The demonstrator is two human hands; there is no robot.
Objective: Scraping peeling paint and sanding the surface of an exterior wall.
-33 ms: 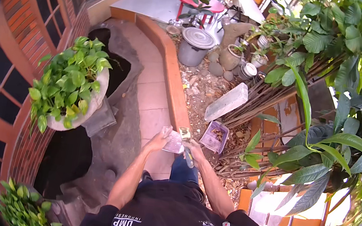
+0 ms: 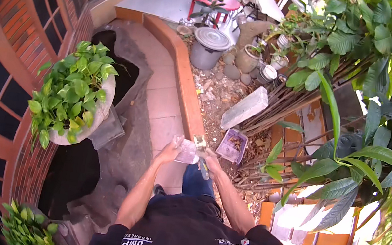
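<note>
In front of my body, my left hand (image 2: pixel 169 151) grips the left side of a pale pinkish-white, box-like piece (image 2: pixel 187 152); whether it is hollow or solid I cannot tell. My right hand (image 2: pixel 212 164) is closed round the dark grey handle of a putty knife (image 2: pixel 199 143). The knife's wide metal blade points away from me and carries light smears. It is close beside the piece's right edge; whether they touch I cannot tell. Beyond my right hand, a small purple-rimmed tub (image 2: pixel 232 146) with brownish bits inside rests on the soil.
An orange-edged low wall (image 2: pixel 183 66) runs ahead beside the tiled path (image 2: pixel 163 88). To its right are a grey lidded bin (image 2: pixel 209 50), a pale stone slab (image 2: pixel 246 108) and dense stems. Leaves (image 2: pixel 358 168) hang at right. A potted plant (image 2: pixel 74 91) and dark pond (image 2: pixel 70 175) lie left.
The view has shifted slightly. The putty knife's blade sits a little farther forward and more upright in the picture; both hands keep their holds.
</note>
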